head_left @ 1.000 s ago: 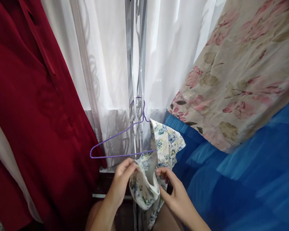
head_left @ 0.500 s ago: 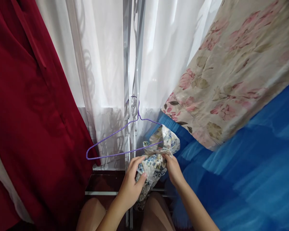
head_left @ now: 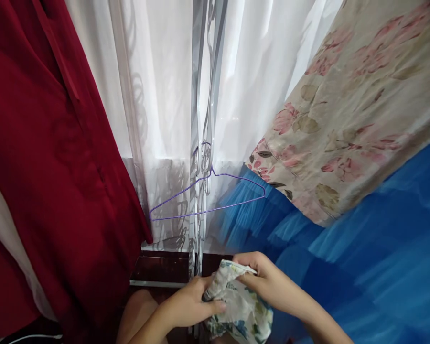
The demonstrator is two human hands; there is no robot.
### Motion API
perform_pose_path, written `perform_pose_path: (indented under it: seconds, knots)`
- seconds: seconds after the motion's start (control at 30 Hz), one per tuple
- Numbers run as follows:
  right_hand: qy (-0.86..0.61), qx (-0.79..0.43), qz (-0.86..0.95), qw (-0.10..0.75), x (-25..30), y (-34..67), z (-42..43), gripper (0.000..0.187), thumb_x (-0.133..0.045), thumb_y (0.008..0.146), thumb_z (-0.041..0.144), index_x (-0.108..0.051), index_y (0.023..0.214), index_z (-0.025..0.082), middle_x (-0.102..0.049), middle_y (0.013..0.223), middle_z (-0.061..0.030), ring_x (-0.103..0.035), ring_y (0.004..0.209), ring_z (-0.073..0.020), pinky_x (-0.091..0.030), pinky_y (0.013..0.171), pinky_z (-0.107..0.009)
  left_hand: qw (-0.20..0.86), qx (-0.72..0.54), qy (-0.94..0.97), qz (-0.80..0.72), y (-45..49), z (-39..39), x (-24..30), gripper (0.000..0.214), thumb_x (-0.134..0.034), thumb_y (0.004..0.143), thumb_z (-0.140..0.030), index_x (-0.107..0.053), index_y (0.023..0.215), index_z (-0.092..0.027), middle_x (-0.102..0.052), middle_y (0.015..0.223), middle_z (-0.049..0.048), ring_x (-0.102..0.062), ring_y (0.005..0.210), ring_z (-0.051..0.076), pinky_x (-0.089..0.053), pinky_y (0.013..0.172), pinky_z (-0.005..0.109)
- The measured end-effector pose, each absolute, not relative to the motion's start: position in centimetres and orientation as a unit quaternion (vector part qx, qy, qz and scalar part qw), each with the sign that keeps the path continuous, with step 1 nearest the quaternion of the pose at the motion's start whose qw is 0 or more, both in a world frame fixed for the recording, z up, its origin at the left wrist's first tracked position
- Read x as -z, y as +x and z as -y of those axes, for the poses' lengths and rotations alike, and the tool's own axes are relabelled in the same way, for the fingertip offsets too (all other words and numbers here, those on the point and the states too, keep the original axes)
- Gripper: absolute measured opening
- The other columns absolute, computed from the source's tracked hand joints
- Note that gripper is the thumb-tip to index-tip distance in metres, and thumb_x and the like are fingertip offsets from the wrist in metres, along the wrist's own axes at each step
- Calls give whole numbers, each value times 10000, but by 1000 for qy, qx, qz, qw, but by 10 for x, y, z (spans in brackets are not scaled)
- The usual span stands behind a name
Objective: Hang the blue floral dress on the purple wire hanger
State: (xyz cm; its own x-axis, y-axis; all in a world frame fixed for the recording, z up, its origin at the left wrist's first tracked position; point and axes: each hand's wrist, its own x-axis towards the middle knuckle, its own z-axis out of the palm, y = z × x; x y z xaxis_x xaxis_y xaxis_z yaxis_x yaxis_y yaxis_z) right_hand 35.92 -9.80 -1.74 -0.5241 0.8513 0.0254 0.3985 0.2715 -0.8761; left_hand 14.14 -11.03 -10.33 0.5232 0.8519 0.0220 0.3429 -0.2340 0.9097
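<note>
A floral cloth garment (head_left: 236,306), white with blue and yellow print, is bunched between my two hands above my lap. My left hand (head_left: 195,303) grips its left side, thumb lying over the fabric. On the upper right, my right hand (head_left: 256,272) pinches the garment's edge. Its exact kind cannot be told while it is crumpled. Above it hangs a purple hanger (head_left: 208,210) with no cloth on it, hooked on a white metal rack (head_left: 199,167).
Red fabric (head_left: 93,200) hangs at the left, and a white curtain (head_left: 161,95) covers the back. On the right are a beige flowered cloth (head_left: 329,134) and blue tulle (head_left: 372,258). Low down, a white bar (head_left: 157,284) runs across a dark surface.
The floral garment has come off the right end of the purple hanger. Both hands have drawn it down and towards me. The hanger now hangs free.
</note>
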Motion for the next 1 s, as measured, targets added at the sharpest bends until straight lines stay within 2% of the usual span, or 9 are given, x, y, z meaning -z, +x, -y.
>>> perform_pose_path:
  seconds: [0.07, 0.13, 0.23, 0.33, 0.43, 0.5, 0.57, 0.77, 1.0]
  knots:
    - [-446, -314, 792, 275, 15, 369, 91, 167, -549, 847, 212, -570, 684, 185, -579, 637, 3, -487, 603, -150, -332, 556, -243, 416, -278, 734, -460, 123, 112, 117, 299, -634, 848, -380, -696, 1115, -263, -712, 1037, 17, -614, 982, 247, -454, 907, 329]
    - [-468, -219, 807, 286, 15, 379, 81, 205, -543, 866, 252, -526, 668, 202, -538, 591, 9, -468, 562, -150, -319, 542, -254, 352, -266, 748, -495, 99, 109, 124, 240, -572, 889, -421, -710, 936, -231, -695, 904, 31, -597, 905, 242, -449, 837, 324]
    - [-477, -154, 806, 314, 15, 390, 63, 243, -482, 914, 307, -551, 702, 209, -540, 594, 4, -477, 557, -157, -344, 546, -259, 243, -233, 795, -504, 59, 99, 118, 264, -511, 913, -351, -628, 732, -198, -624, 765, 37, -552, 824, 222, -416, 784, 317]
    - [-480, -111, 798, 348, 13, 390, 42, 275, -462, 928, 357, -636, 779, 206, -582, 609, -12, -508, 580, -178, -370, 564, -269, 119, -231, 823, -506, 21, 85, 93, 165, -499, 857, -206, -584, 716, -189, -600, 841, 52, -528, 868, 225, -391, 820, 333]
    - [-490, -96, 777, 384, 11, 379, 20, 329, -455, 936, 429, -687, 922, 197, -672, 704, -45, -592, 668, -226, -409, 617, -290, 27, -237, 819, -521, -7, 64, 62, 74, -557, 789, -194, -617, 831, -203, -610, 950, 70, -522, 952, 260, -367, 894, 381]
    - [-509, -99, 766, 380, 11, 368, 7, 390, -438, 941, 477, -691, 887, 186, -690, 716, -60, -612, 680, -244, -407, 617, -297, 5, -239, 810, -535, -18, 47, 44, 178, -582, 790, -219, -624, 963, -222, -635, 994, 75, -528, 995, 281, -349, 934, 408]
    - [-525, -104, 763, 363, 12, 358, -2, 441, -432, 936, 507, -668, 764, 176, -672, 657, -60, -595, 627, -235, -374, 575, -291, 5, -250, 794, -554, -24, 28, 30, 209, -547, 823, -222, -607, 1023, -227, -650, 1011, 76, -543, 1000, 282, -358, 928, 398]
    - [-539, -124, 751, 361, 21, 346, -2, 443, -469, 907, 529, -641, 703, 175, -678, 652, -64, -611, 632, -239, -337, 548, -277, 7, -397, 742, -540, -18, 1, 0, 208, -384, 911, -221, -590, 892, -200, -634, 901, 67, -577, 863, 225, -402, 782, 287]
    - [-537, -132, 751, 361, 24, 349, 11, 447, -460, 911, 537, -602, 686, 178, -670, 656, -65, -591, 621, -226, -331, 554, -273, 35, -463, 718, -518, -8, 14, -11, 223, -408, 892, -203, -626, 846, -183, -630, 777, 23, -546, 708, 170, -385, 684, 246]
